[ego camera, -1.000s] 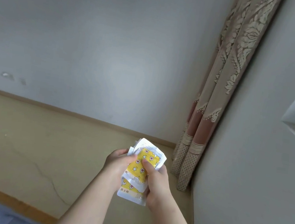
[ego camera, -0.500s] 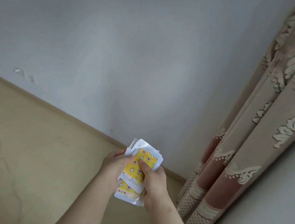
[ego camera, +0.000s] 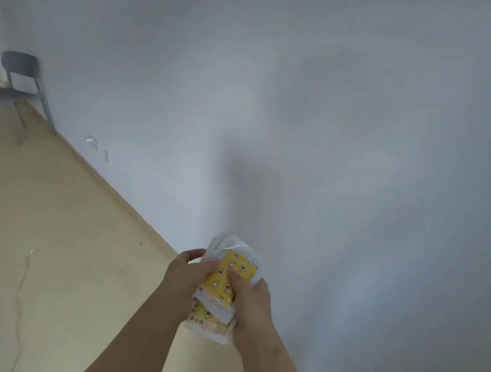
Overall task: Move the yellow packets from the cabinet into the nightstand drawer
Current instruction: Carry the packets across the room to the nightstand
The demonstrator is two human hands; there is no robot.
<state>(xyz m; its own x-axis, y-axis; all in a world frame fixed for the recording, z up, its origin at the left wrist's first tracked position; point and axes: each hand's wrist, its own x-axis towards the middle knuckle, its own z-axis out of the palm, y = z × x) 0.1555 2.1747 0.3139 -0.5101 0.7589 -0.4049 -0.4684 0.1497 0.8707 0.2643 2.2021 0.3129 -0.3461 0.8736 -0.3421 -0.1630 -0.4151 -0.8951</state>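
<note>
The beige floor [ego camera: 41,236] carries 1 grey chair [ego camera: 15,84], standing upright on thin metal legs close by the wall [ego camera: 313,100]. Well apart from the chair, nearer the camera, a thin crack [ego camera: 24,274] runs along the floor.

Left hand [ego camera: 182,276], on the side away from the wall [ego camera: 370,140]: showing bare. Left forearm [ego camera: 144,338] is also showing bare, from the wrist down to the bottom edge of the view. Right hand [ego camera: 255,300], on the wall side: showing bare, right forearm [ego camera: 279,364] likewise. Blur is hiding nails and finer detail on both.
</note>
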